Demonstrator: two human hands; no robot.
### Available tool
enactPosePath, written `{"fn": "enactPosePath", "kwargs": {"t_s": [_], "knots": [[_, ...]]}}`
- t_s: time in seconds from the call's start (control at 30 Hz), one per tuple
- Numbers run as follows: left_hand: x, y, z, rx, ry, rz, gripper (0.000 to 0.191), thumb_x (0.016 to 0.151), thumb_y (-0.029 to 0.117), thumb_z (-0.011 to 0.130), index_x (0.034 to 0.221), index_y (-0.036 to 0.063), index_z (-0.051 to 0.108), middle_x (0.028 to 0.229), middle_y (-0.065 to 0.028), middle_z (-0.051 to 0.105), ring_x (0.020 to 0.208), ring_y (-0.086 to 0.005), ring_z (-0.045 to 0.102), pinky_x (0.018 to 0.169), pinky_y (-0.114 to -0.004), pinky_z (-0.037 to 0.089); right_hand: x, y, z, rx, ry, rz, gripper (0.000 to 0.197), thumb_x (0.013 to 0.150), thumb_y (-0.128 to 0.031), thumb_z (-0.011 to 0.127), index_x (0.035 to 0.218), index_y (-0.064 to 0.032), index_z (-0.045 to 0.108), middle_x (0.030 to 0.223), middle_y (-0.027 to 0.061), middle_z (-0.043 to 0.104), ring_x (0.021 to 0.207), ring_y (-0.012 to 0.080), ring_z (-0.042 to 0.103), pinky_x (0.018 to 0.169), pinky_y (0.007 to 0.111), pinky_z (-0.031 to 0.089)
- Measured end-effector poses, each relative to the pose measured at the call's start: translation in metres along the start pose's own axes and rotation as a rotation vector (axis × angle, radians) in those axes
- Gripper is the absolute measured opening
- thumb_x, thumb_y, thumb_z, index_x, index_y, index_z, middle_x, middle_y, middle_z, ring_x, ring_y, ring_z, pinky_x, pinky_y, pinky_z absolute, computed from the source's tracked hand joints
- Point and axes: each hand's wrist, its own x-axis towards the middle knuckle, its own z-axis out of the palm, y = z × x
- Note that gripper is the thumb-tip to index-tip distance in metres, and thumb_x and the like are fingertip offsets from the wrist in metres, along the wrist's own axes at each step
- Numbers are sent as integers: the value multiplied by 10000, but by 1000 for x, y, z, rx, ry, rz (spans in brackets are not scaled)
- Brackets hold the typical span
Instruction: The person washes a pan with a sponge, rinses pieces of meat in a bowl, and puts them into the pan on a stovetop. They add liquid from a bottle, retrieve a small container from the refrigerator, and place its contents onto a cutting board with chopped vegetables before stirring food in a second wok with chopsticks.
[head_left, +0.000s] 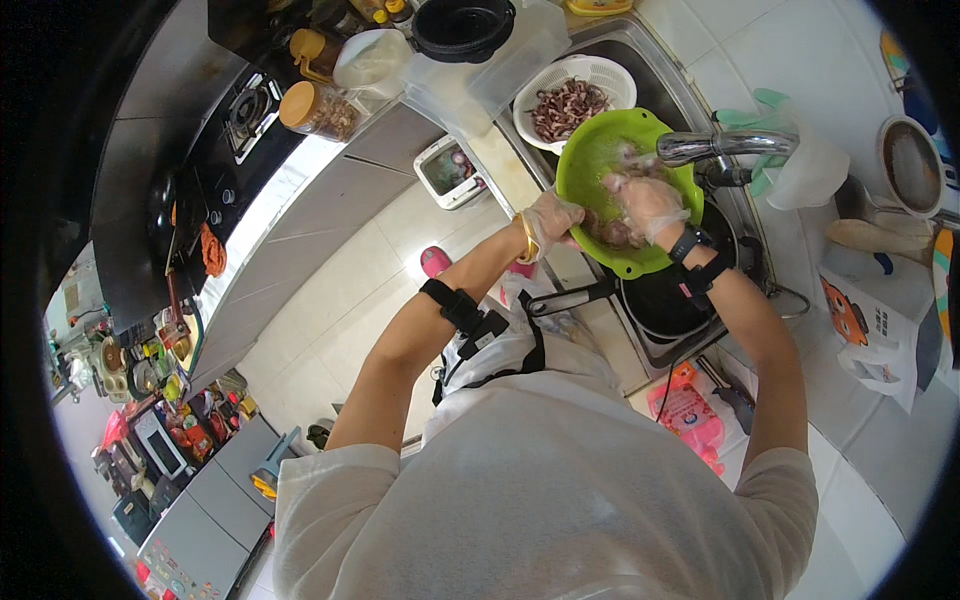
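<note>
A green plastic basin (586, 154) is held over the sink, with water and pinkish-brown pieces of meat or seafood (616, 232) in it. My left hand (555, 216), in a clear disposable glove, grips the basin's near left rim. My right hand (651, 206), also gloved, is down inside the basin among the pieces; its fingertips are partly hidden, so whether it grasps any cannot be told. Above the basin's far right side reaches the chrome faucet (727, 144). A white colander (619, 73) full of cut squid-like pieces (568, 109) stands just beyond the basin.
Under the basin's near side, a black frying pan (664, 304) sits in the sink, its handle (570, 300) jutting over the counter edge. Clear plastic containers (517, 37) stand left of the colander. An open waste bin (450, 174) is below the counter. A stove (251, 112) lies to the left.
</note>
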Motion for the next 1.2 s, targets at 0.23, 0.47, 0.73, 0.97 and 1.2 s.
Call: {"fn": "enactPosePath", "kwargs": {"t_s": [0.23,0.47,0.73,0.97,1.2], "knots": [[10,-10,-17,127,-79,31,219,811,124,622,971,-25,627,892,-118,665,774,-220,668,627,-370,602,-29,19,-8,-16,289,-334,533,724,-280,741,1200,-154,536,1342,202,318,1103,460,464,895,450,454],[25,-39,-28,178,-89,105,136,793,112,646,875,9,612,759,-62,647,679,-142,649,566,-330,580,-5,35,20,442,130,-220,460,743,-11,628,1170,-149,530,1030,161,578,901,368,589,739,437,477],[5,-7,-9,220,-40,35,161,824,140,588,868,-14,603,707,-65,624,605,-159,622,477,-287,495,-4,-7,-12,88,-123,146,270,865,-345,558,973,-104,616,967,189,636,939,364,600,761,458,476],[38,-60,-40,383,-165,463,194,822,129,587,928,-24,641,769,-96,651,609,-185,629,510,-309,544,-39,-10,15,-55,99,-163,559,769,-300,650,1292,-304,453,1411,255,277,1234,495,359,935,544,412],[13,-28,-20,104,-15,1,275,831,108,557,1022,-87,589,844,-153,663,709,-252,671,588,-336,578,-13,21,17,264,-132,47,318,863,-166,553,1166,-90,496,1054,275,534,972,449,555,819,477,460]]}}
